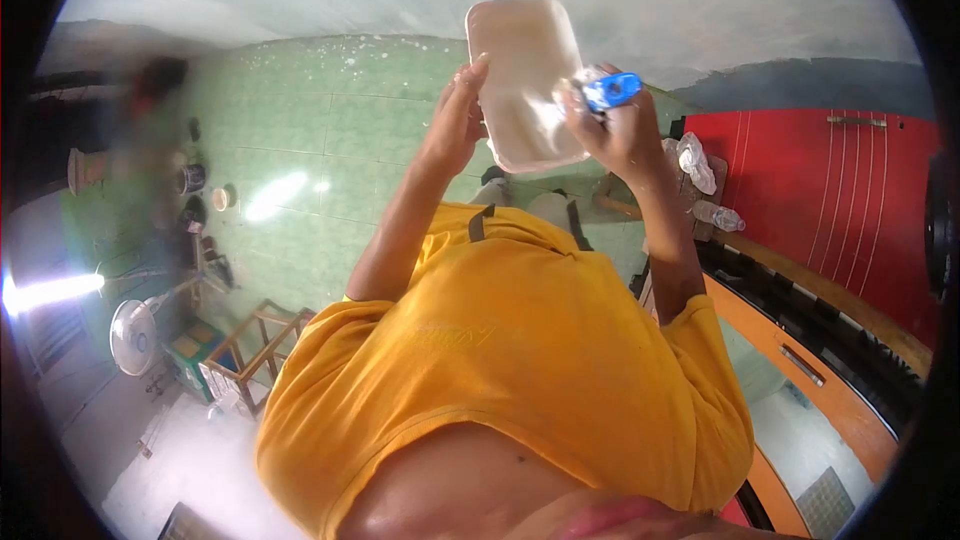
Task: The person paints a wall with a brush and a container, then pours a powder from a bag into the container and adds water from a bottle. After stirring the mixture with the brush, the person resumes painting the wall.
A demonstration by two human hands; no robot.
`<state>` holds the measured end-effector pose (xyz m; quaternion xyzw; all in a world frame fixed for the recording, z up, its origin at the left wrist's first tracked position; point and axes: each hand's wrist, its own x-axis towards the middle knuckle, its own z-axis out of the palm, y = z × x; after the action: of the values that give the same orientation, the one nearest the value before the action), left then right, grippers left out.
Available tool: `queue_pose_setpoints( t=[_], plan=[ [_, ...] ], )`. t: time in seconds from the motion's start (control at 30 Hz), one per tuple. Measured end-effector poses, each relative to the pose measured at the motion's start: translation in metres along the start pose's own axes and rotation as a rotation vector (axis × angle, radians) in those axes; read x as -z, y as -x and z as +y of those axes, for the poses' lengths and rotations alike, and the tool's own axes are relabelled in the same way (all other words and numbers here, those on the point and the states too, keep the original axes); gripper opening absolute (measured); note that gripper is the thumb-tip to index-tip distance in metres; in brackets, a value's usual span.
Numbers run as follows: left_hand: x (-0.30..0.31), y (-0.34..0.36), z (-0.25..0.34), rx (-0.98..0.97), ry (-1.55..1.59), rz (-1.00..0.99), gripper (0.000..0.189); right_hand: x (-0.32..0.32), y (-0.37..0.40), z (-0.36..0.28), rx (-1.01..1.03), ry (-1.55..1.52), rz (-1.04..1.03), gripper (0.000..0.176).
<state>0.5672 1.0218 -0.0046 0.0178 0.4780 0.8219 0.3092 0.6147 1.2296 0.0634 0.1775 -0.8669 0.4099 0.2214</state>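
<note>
My left hand (458,120) grips the left edge of a shallow white rectangular tub (522,55), thumb over the rim. The tub is tilted so its inside shows, with bright wet-looking white on its lower part. My right hand (622,135) is closed around a paintbrush (612,90) with a blue handle, at the right rim of the tub. The handle end points up and right. The bristles are mostly hidden by my fingers and glare, and white smears show around them.
A white-streaked wall (700,10) rises in front, above the green tiled floor (350,130) with white spatters. To the right are a red cabinet (800,195), a plastic bottle (718,216) and a crumpled plastic bag (695,162). A fan (135,337) and a wooden frame (245,365) stand at left.
</note>
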Motion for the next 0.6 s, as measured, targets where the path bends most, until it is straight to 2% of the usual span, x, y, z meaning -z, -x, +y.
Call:
queue_pose_setpoints(
  t=[0.03,0.07,0.1,0.13,0.23,0.3,0.37,0.5,0.6],
  plan=[
    [-0.001,0.0,0.001,-0.011,-0.004,0.011,0.058,0.003,0.002,0.003,-0.025,-0.047,-0.019,0.014],
    [-0.005,0.004,-0.001,-0.013,-0.006,0.023,0.058,0.01,0.003,0.005,-0.236,0.003,-0.042,0.013],
    [-0.008,0.008,-0.005,-0.011,-0.006,0.032,0.058,0.011,-0.005,0.01,-0.27,0.14,-0.014,0.013],
    [-0.009,0.007,-0.01,0.02,-0.015,0.031,0.058,0.006,-0.011,0.014,-0.148,0.154,0.045,0.014],
    [-0.01,0.0,-0.013,0.054,-0.029,0.039,0.058,-0.004,-0.009,-0.001,-0.051,0.078,0.002,0.016],
    [-0.013,0.003,-0.007,0.03,-0.012,0.063,0.059,0.001,-0.004,0.005,-0.11,-0.076,0.12,0.018],
    [-0.012,0.003,-0.007,0.041,-0.02,0.077,0.06,0.02,-0.005,0.011,-0.264,0.064,0.178,0.018],
    [-0.022,0.003,-0.003,0.048,-0.047,0.122,0.064,0.021,-0.003,0.013,-0.379,-0.087,0.316,0.022],
    [-0.03,0.005,0.003,0.093,-0.123,0.124,0.061,0.026,0.008,0.023,-0.4,-0.035,0.381,0.024]
  ],
)
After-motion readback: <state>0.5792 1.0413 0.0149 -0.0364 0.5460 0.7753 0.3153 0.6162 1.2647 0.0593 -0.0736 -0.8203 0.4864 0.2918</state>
